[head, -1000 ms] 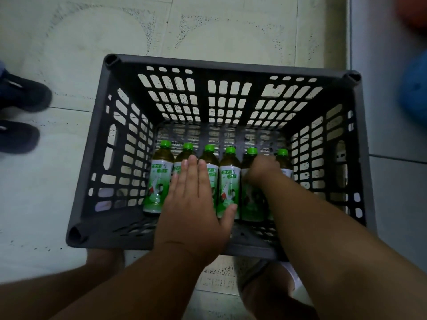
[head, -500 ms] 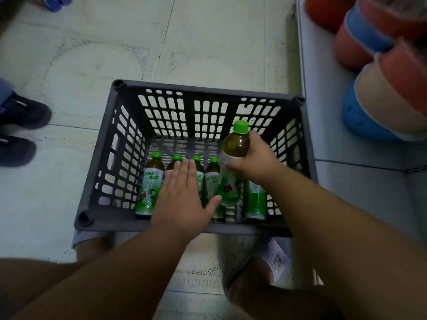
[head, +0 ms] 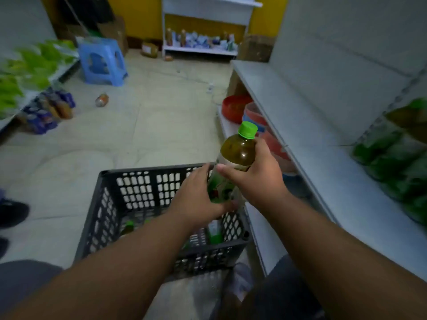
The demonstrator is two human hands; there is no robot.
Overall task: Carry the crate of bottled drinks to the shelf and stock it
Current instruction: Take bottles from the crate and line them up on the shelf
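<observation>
Both hands are on one green-capped tea bottle (head: 233, 158), held above the far right corner of the dark grey slatted crate (head: 111, 204); the right hand (head: 258, 179) wraps round its upper body just under the brown shoulder, thumb across the front, while the left hand (head: 198, 197) cups the lower, labelled part from the left, fingers curled against the label. The bottle tilts slightly, its cap (head: 247, 129) leaning up and to the right, toward the grey shelf (head: 323, 162) that runs along the right side; the crate stands on the pale tiled floor (head: 143, 125), just beside the shelf's base. Inside the crate, more green-capped bottles (head: 215, 232) show between the forearms (their number cannot be told, since the arms cover most of them). On the shelf's upper board at right lie blurred green packets (head: 397, 162); on its lowest board, beyond the held bottle, sit red and blue basins (head: 233, 107). Farther off, a blue plastic stool (head: 101, 62) stands on the floor, a lone bottle (head: 101, 100) lies on its side near it, and a white shelf unit (head: 201, 40) with small goods stands against the yellow wall. At the left edge, dark shoes (head: 11, 213) rest on the tiles.
</observation>
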